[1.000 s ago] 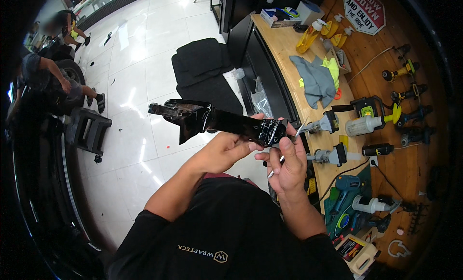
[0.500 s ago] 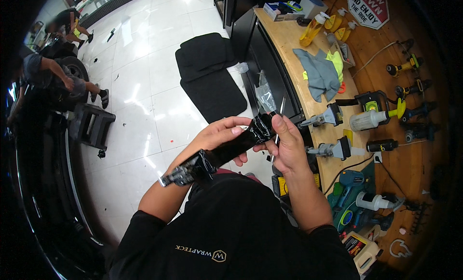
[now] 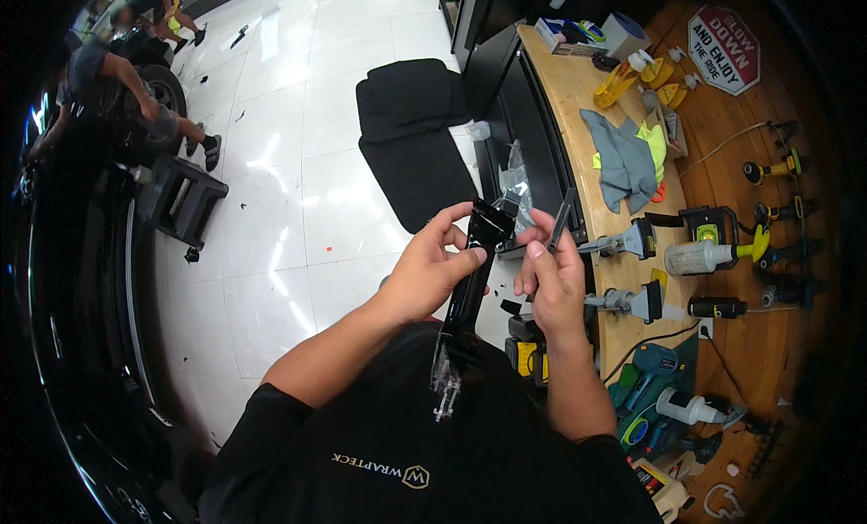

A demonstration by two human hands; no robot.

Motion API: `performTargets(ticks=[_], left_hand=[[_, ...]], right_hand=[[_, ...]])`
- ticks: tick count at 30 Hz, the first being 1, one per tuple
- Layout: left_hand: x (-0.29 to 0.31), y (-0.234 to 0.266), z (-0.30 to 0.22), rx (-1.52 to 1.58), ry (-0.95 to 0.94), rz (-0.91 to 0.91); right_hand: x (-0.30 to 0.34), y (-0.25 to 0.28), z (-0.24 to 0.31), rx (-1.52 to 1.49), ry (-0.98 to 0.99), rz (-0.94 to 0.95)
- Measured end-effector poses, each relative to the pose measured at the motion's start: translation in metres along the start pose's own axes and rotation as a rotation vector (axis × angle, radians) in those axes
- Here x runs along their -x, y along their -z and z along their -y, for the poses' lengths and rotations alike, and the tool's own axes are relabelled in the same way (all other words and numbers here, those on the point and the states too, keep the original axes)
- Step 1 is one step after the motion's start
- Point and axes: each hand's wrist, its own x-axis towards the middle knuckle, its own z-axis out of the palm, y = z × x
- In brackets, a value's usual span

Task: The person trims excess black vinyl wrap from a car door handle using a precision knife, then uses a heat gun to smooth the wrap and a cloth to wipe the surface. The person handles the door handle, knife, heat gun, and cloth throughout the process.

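A long glossy black part (image 3: 469,296) is held in front of the torso, slanted, with its thicker upper end raised and its lower end, where a clear or metallic fitting (image 3: 445,393) can be seen, pointed down over the black shirt (image 3: 343,425). The part is gripped near the upper end by the left hand (image 3: 433,273), partly closed, the thumb laid along the near face and the fingers passed behind; by this hold, it seems, the end is steadied and left exposed toward the other side. A slim grey tool (image 3: 562,219) is pinched between thumb and fingertips of the right hand (image 3: 549,280), which is otherwise loosely curled. The tool is pointed upward and held apart from the part, probably so that the surface is not scratched. On the desk (image 3: 564,86) to the right, a grey cloth (image 3: 619,158) and a spray bottle (image 3: 700,256) are set, presumably for easy reach. Black mats (image 3: 415,145) are laid flat on the floor (image 3: 271,217), well clear of the hands.
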Motion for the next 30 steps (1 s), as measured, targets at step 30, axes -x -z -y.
performTargets(ticks=[30], left_hand=[[-0.006,0.018,-0.007,0.262,-0.011,-0.056]], right_hand=[[0.023,-0.03,0.002,0.915,0.461,0.136]])
